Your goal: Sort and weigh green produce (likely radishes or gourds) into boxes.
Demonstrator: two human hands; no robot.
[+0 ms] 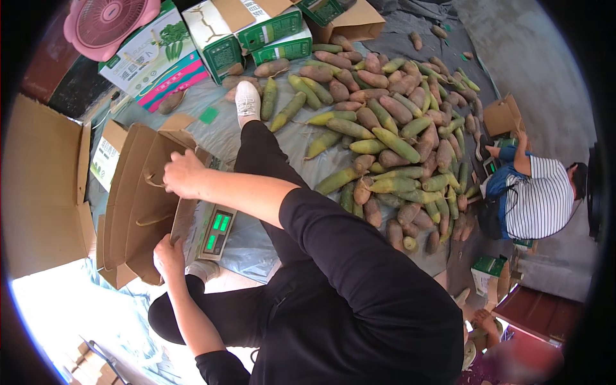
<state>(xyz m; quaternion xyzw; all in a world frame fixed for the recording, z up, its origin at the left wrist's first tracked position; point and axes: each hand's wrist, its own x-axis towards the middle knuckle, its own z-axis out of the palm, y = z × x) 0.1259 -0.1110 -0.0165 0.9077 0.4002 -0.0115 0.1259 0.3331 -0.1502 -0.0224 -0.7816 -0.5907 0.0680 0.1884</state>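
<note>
The right hand (183, 173) extends forward on a bent, black-sleeved arm and grips the upper edge of a flat brown kraft paper bag (138, 199) with twisted paper handles, while the left hand (168, 256) pinches the bag's lower edge, nearer the body. The bag stands between both hands, smooth and creased, partly covering a grey digital scale with a green display (215, 232) just right of the left hand. Beyond the right hand lies a heap of elongated green and reddish-brown tubers (391, 141); the fingertips of both hands are hidden behind the paper.

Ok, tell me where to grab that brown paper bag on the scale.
Grip the brown paper bag by its open top rim, one hand per side, as the left hand and right hand do now. It lies tilted toward the person, and its twine handles look thin.
</note>
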